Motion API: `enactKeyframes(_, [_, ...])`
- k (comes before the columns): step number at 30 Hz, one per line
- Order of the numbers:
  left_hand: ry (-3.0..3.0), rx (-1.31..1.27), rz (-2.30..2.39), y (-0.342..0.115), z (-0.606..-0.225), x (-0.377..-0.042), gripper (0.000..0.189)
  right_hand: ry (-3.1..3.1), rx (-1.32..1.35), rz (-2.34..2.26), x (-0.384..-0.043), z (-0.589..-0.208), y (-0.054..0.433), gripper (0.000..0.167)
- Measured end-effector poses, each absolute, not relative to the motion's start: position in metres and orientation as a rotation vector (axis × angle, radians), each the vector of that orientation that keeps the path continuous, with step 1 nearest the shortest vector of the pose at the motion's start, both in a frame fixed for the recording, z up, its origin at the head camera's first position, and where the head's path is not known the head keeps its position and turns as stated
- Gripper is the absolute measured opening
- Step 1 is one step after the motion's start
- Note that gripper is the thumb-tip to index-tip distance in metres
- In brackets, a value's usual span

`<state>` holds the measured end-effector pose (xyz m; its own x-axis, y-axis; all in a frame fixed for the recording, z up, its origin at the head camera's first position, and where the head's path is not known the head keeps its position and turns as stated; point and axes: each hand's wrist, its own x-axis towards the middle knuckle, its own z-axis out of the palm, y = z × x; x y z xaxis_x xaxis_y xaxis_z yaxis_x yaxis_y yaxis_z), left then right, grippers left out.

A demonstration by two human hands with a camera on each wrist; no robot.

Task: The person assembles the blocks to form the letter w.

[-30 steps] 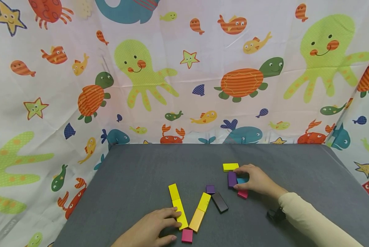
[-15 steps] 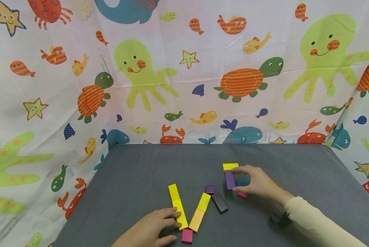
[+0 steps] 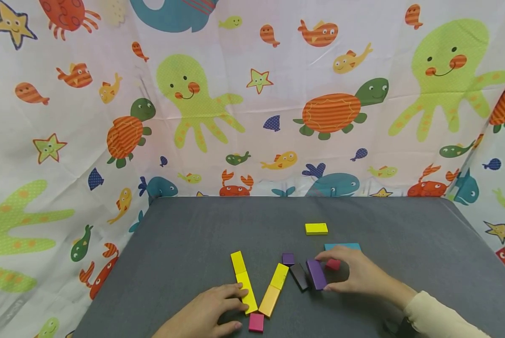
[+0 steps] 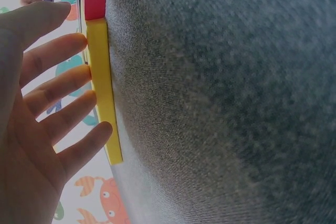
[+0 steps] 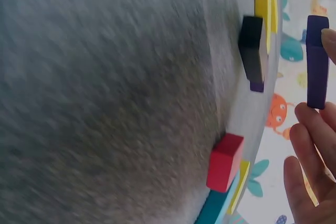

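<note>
In the head view, my right hand (image 3: 360,274) pinches a long purple block (image 3: 317,275) between thumb and fingertips. The right wrist view shows that block (image 5: 317,69) lifted off the table, beside a black block (image 3: 298,277). My left hand (image 3: 208,311), fingers extended, touches the yellow block (image 3: 247,296) in the left arm of a V-shaped row. Its fingertips meet the yellow side in the left wrist view, where the hand (image 4: 44,103) holds nothing. A pinkish-red block (image 3: 256,323) sits at the V's point. The right arm of the V has a yellow-orange block (image 3: 269,301) and a yellow one (image 3: 279,277).
A small purple block (image 3: 288,259) lies at the black block's far end. Near my right hand are a blue block (image 3: 341,246), partly hidden, and a red block (image 3: 332,265). Another yellow block (image 3: 316,229) lies farther back. Patterned cloth (image 3: 210,108) hangs behind the grey table (image 3: 185,239).
My right hand has lifted the purple block away from beside the blue block and carried it toward me, next to the black block. The blue block is more exposed. My left hand has stayed still.
</note>
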<state>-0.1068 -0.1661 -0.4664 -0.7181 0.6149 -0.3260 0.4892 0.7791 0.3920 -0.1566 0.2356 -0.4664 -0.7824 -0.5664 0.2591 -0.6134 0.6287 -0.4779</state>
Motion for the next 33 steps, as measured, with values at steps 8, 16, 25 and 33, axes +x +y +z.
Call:
enactKeyframes(8, [2.533,0.848,0.383,-0.166,-0.466,-0.107,0.035,-2.747,1.147,0.884,-0.138,-0.474,0.235,0.054])
enactKeyframes(16, [2.536,0.85,0.383,-0.166,-0.464,-0.106,0.035,-2.777,1.241,0.879,-0.131,-0.481,0.233,0.053])
enactKeyframes(25, [2.532,0.846,0.383,-0.165,-0.464,-0.107,0.034,-2.803,1.277,0.9,-0.129,-0.486,0.231,0.053])
enactKeyframes(33, [2.528,0.825,0.381,-0.165,-0.465,-0.107,0.034,-2.845,1.262,0.898,-0.13,-0.488,0.231,0.053])
